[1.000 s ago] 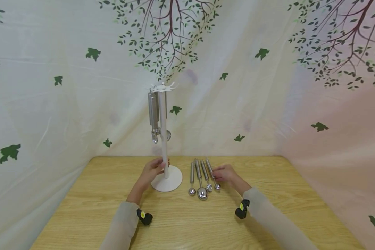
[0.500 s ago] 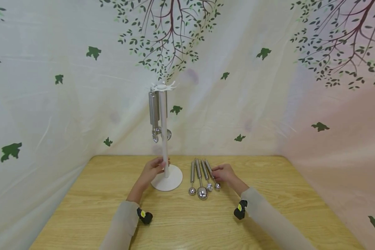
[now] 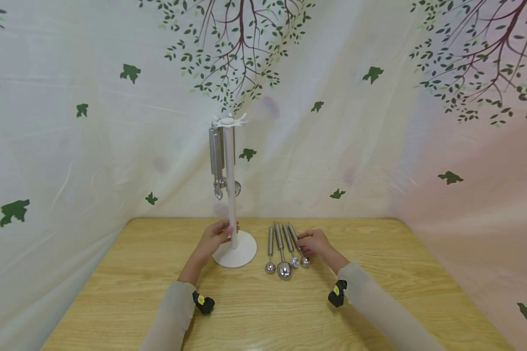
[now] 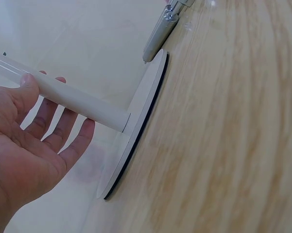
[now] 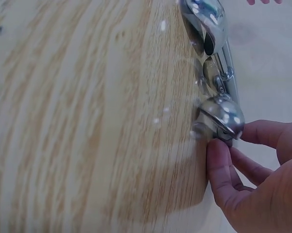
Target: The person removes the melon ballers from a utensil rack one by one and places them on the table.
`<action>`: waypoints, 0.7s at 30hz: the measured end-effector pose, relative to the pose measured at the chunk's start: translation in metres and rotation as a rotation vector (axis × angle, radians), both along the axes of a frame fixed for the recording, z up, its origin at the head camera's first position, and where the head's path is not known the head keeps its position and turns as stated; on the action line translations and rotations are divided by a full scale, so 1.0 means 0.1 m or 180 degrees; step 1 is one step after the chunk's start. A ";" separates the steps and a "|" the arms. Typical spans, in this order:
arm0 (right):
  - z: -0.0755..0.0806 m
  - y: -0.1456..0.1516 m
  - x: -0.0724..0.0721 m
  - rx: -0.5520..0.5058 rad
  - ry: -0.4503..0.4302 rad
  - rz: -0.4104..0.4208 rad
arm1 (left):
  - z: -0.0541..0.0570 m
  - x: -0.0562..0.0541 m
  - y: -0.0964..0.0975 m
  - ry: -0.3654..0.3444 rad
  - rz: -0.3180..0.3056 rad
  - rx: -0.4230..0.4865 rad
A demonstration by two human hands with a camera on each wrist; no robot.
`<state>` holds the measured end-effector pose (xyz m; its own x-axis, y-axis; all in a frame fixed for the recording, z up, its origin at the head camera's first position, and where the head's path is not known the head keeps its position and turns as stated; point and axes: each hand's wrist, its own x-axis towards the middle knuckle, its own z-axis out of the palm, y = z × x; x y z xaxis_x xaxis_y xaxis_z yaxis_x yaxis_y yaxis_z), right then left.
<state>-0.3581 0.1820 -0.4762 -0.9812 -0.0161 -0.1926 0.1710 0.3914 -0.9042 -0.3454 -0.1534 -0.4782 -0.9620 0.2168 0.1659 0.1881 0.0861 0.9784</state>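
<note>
My left hand [image 3: 214,239] holds the pole of a white utensil stand [image 3: 231,204]; the thumb lies on the near side, fingers behind. In the left wrist view the thumb presses the pole [image 4: 82,103] above the round base. My right hand [image 3: 314,242] is at the rightmost melon baller [image 3: 305,262], a steel tool with a small round head. The right wrist view shows thumb and index finger on either side of it just behind its head [image 5: 223,116]; the handle is largely hidden there. Beside it lie a faceted-headed tool [image 3: 294,262], a larger oval scoop [image 3: 284,270] and another round-headed baller [image 3: 270,267].
Several steel utensils [image 3: 217,151] hang from the left and back of the stand's hooked top [image 3: 227,122]. The wooden table [image 3: 254,317] reaches a fabric backdrop [image 3: 290,170] printed with branches and leaves. Dark wrist cameras [image 3: 337,293] sit at both cuffs.
Both hands keep nearly the same places, the left on the pole and the right at the melon baller. The camera view has shifted very slightly.
</note>
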 end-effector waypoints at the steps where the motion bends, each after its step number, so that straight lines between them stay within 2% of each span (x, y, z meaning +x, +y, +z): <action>1: 0.00 0.00 0.01 -0.0019 -0.0003 0.0017 | 0.00 0.00 0.00 -0.0002 0.0003 0.0008; 15: 0.07 -0.03 0.05 -0.0018 -0.0028 0.0087 | 0.02 0.02 -0.01 -0.0016 0.0000 0.0027; 21: 0.10 -0.05 0.04 0.0087 0.0036 0.0004 | 0.02 0.04 0.00 0.0034 -0.0006 -0.0023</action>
